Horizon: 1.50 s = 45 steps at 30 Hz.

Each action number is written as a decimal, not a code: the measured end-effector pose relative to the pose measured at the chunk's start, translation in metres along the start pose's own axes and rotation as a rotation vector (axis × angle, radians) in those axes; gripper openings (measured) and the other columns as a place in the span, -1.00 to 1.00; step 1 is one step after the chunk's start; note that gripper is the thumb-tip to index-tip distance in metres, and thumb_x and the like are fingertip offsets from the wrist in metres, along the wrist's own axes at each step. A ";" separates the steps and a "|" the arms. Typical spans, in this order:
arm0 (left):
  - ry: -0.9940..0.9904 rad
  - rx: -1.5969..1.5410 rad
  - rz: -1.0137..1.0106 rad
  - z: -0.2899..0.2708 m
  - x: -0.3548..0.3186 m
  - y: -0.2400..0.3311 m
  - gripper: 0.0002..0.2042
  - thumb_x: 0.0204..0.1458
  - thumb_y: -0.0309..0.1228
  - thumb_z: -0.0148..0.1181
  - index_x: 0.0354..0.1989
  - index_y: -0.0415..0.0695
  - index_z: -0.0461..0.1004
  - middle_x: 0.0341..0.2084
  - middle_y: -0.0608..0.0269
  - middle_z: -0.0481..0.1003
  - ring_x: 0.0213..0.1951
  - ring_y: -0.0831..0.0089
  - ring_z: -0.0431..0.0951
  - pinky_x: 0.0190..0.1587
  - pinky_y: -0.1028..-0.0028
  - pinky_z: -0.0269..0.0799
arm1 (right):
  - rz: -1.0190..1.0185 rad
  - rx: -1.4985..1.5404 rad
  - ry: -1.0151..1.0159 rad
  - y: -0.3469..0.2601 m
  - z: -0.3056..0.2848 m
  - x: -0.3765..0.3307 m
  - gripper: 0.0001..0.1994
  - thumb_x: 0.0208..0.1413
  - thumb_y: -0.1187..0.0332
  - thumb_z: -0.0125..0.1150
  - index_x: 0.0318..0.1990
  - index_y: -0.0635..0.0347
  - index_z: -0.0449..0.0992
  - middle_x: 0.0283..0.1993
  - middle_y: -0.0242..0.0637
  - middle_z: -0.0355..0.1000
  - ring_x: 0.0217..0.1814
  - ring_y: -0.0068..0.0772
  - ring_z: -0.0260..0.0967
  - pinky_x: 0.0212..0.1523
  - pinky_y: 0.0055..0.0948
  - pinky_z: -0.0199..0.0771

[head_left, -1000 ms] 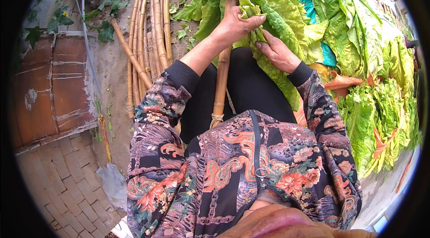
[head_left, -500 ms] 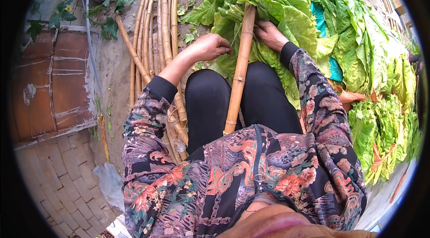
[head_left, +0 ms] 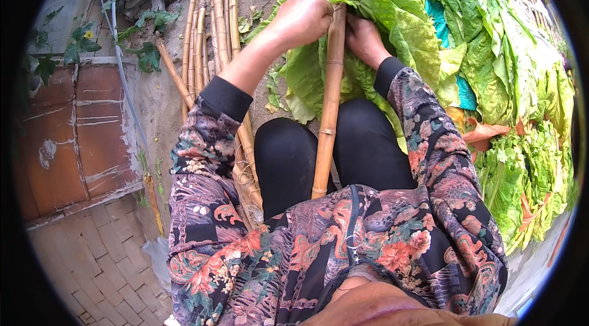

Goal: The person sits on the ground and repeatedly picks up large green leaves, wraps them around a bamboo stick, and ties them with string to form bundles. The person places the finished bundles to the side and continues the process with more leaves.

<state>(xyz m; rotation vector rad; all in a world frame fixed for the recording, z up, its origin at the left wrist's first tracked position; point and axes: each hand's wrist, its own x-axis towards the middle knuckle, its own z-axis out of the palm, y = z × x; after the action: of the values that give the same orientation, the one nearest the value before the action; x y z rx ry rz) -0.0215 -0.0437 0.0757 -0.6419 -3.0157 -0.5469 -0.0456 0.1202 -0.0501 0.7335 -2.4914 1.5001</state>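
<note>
A bamboo pole [head_left: 330, 99] slants up from my lap between my knees. Its far part goes under a heap of broad yellow-green leaves [head_left: 405, 25], which look like tobacco leaves. My left hand [head_left: 307, 19] is closed in a fist against the pole's left side, where the leaves begin. Whatever its fingers pinch is hidden. On the other side of the pole, my right hand [head_left: 366, 42] reaches in among the leaves. Its fingertips disappear behind the pole and the foliage.
Several more bamboo poles [head_left: 218, 25] lie on the ground to my left. More leaves [head_left: 485, 50] are piled at the right on a teal cloth [head_left: 466, 94]. At far left are a rusty brown panel [head_left: 98, 129], brick paving [head_left: 104, 252] and a thin pipe [head_left: 126, 89].
My left hand has moved up and right, from beside the pole to against it at the leaves. My right hand stays among the leaves, shifted slightly.
</note>
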 end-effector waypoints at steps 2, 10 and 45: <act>0.160 0.000 -0.050 0.027 -0.002 0.021 -0.78 -0.01 -0.38 0.11 -0.30 -0.27 0.57 -0.51 -0.06 0.53 -0.42 0.18 0.57 -0.26 0.35 0.46 | 0.111 0.321 0.148 0.022 0.032 0.014 -0.81 0.11 0.40 0.04 -0.15 0.26 0.47 -0.23 -0.03 0.49 -0.20 -0.18 0.46 -0.19 -0.29 0.43; 0.216 -0.501 -0.247 0.098 -0.010 0.027 -0.70 0.16 -0.44 -0.01 -0.01 -0.37 0.43 -0.24 0.00 0.55 -0.21 0.40 0.53 -0.09 0.49 0.40 | -0.209 0.128 0.076 0.027 0.054 -0.023 -0.74 0.00 0.34 0.12 -0.16 0.25 0.41 -0.08 0.04 0.39 0.00 -0.01 0.32 -0.01 -0.21 0.34; 0.216 -0.244 -0.391 0.069 -0.034 -0.013 -0.70 0.16 -0.44 0.05 0.03 -0.31 0.43 -0.21 0.17 0.56 -0.30 0.61 0.47 -0.22 0.63 0.37 | 1.159 -0.954 -0.181 0.142 -0.204 -0.436 -0.78 -0.12 0.21 0.25 -0.35 0.10 0.51 -0.29 -0.11 0.50 -0.17 0.00 0.45 -0.18 -0.07 0.44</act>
<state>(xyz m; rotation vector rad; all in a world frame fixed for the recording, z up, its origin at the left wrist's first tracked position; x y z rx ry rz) 0.0092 -0.0446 0.0038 0.0186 -2.8942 -0.9381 0.2407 0.4960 -0.2199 -0.8787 -3.3760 0.0768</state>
